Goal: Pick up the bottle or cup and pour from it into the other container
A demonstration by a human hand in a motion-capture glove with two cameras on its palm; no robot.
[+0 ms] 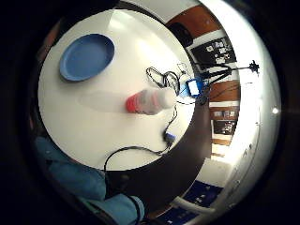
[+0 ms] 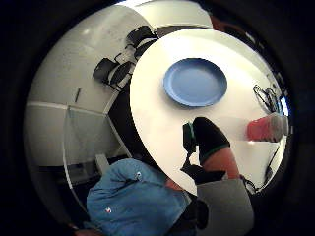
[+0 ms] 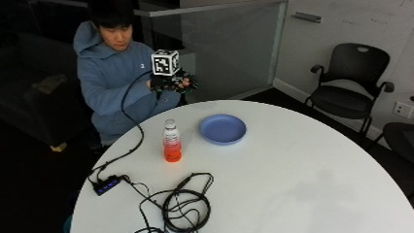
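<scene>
While raised in front of the chest, right hand (image 3: 172, 81) holds nothing; finger spread not readable from here, can't tell curled or straight. Well apart from the table (image 3: 310, 165) and everything on it. Bottle (image 3: 171, 141) standing upright near the table edge closest to the person, orange liquid in the lower part, cap on. Blue bowl (image 3: 223, 128) just beside it, slightly further in, apparently empty. Probably laid out side by side so the pour needs only a short tilt. Cable coil (image 3: 184, 206) near the front edge, clear of both. Grasp not yet started; cap likely needs removing first.
</scene>
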